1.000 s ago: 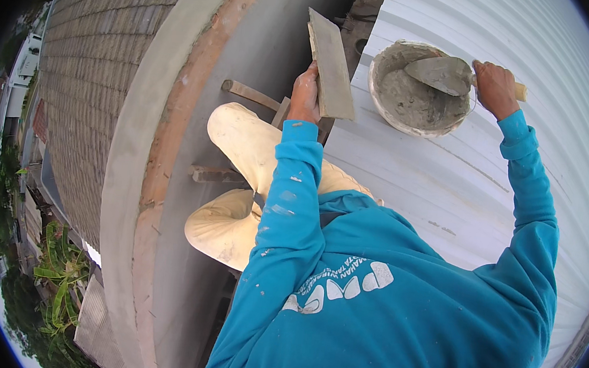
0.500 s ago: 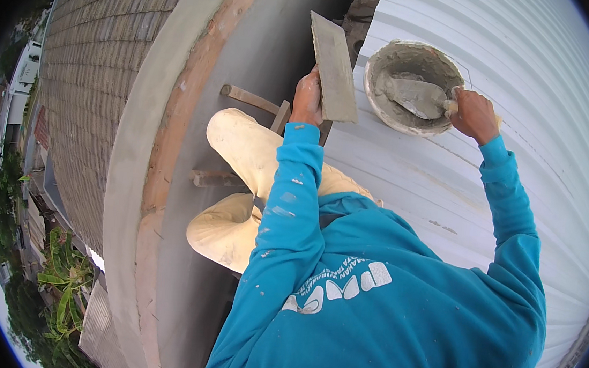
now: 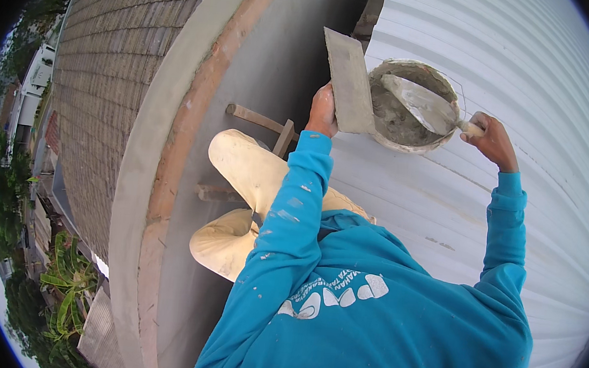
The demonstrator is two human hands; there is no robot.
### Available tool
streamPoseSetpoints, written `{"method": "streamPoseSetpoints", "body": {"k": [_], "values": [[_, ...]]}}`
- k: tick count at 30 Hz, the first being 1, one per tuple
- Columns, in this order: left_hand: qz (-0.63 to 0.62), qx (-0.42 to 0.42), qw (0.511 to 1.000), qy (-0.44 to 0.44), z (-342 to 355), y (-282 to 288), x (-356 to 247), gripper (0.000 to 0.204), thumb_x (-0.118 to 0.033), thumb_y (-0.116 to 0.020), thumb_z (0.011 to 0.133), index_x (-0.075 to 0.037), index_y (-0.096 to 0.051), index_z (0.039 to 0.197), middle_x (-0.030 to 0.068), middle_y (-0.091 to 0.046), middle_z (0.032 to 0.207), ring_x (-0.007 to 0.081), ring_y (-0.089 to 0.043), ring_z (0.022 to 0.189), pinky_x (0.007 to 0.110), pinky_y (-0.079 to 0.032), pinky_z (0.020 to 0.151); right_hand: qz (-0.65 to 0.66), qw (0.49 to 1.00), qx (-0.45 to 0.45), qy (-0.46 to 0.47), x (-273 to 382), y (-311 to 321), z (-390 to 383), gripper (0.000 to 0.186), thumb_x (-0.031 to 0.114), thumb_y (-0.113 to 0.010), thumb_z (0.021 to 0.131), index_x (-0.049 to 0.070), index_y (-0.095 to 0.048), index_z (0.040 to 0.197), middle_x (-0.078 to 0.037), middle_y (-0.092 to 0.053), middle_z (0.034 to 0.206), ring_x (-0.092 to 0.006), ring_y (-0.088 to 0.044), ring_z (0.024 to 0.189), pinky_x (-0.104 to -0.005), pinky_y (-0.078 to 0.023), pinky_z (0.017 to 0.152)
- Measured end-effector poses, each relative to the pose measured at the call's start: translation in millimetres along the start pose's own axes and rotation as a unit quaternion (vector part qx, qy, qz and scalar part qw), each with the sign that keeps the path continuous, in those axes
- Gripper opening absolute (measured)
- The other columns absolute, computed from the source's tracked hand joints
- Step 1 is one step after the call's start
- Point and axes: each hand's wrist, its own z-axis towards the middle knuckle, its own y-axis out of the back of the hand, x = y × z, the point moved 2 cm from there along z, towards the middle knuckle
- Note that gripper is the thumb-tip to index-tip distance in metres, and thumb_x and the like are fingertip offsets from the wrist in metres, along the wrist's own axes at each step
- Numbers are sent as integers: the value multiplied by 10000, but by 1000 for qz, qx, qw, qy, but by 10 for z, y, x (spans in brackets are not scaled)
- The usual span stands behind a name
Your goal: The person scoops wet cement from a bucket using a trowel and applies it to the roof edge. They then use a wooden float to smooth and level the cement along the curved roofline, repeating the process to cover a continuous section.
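My left hand (image 3: 323, 111) is closed at the back of a flat, mortar-stained plasterer's hawk (image 3: 349, 84); its grip is hidden behind the board. Just to the right, a mortar-crusted bucket (image 3: 410, 146) stands on the white ribbed roof, its wire handle loose at the side. Wet grey mortar (image 3: 393, 115) lies inside. My right hand (image 3: 492, 140) is wrapped round the pale handle of a trowel (image 3: 420, 104). The trowel's smeared blade lies over the bucket's mouth, above the mortar, its tip toward the hawk. The hawk's right edge overlaps the bucket's left rim in view.
White corrugated roofing (image 3: 460, 212) spreads to the right. A plastered wall (image 3: 201, 134) with an unplastered, reddish strip (image 3: 183, 132) runs along my left, beside a tiled roof (image 3: 130, 64). Wooden bars (image 3: 255, 117) show near my knees, above a dark gap. Trees and buildings lie far below at left.
The trowel has risen from inside the bucket, its blade now over the mouth. My right hand has moved slightly right and down, while the hawk sits nearer the bucket. The whole view has shifted a little.
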Motion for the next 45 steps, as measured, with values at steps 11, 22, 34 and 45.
{"method": "streamPoseSetpoints", "body": {"k": [11,22,34,45], "values": [[363,86,871,-319,369,279,754,269,-7,-660,840,23,-605,1102,85,-680,1026,142,-648,876,308,-554,733,-127,943,-279,128,453,105,-357,329,43,-738,715,60,-574,1000,-94,-597,993,-312,-570,933,-397,-415,786],[130,178,957,-190,179,-44,417,275,-82,-604,917,14,-580,1174,85,-667,1068,147,-653,892,312,-569,750,25,950,-303,72,150,64,-402,291,101,-735,759,69,-562,990,-93,-597,975,-299,-580,886,-397,-440,778],[-18,-32,966,-255,-689,950,-735,319,-221,-518,983,-14,-578,1218,62,-648,1104,183,-644,954,369,-548,827,-191,966,-120,124,220,-206,-22,321,147,-752,739,44,-561,975,-153,-641,961,-383,-601,932,-482,-469,776],[-107,-299,833,-453,-3146,3023,-1712,368,-288,-438,997,-26,-571,1218,89,-645,1124,235,-649,969,388,-568,809,-252,935,-59,242,212,-553,1039,610,242,-760,751,4,-550,1271,-212,-614,1176,-387,-579,1109,-450,-474,931]]}}
